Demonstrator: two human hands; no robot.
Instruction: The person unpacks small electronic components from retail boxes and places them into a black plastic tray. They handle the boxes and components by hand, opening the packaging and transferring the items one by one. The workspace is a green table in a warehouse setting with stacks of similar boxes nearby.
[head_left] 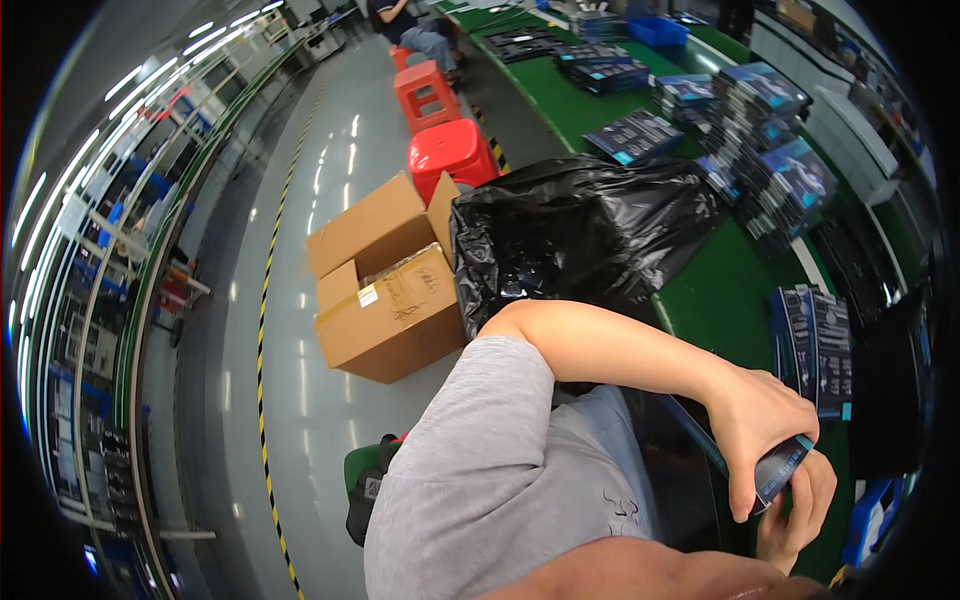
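Note:
At the right, over the edge of the green bench, a thin dark box point(783, 468) with blue edges and light print is in my hands. My left hand point(760, 415) reaches across, its fingers and thumb closed round the end of the box. Below it, my right hand point(800, 505) has its fingers bent against the lower side of the same box. Part of the box is hidden behind my left hand. Just beyond my hands stand several similar dark boxes point(815, 345) in a row on the bench.
A black plastic bag point(640, 230) gapes open beside the green bench point(715, 290). An opened cardboard carton point(395, 310) stands on the floor, with red stools point(447, 150) behind it. Stacks of boxes point(790, 185) fill the bench's far side. Another person point(420, 35) sits farther off.

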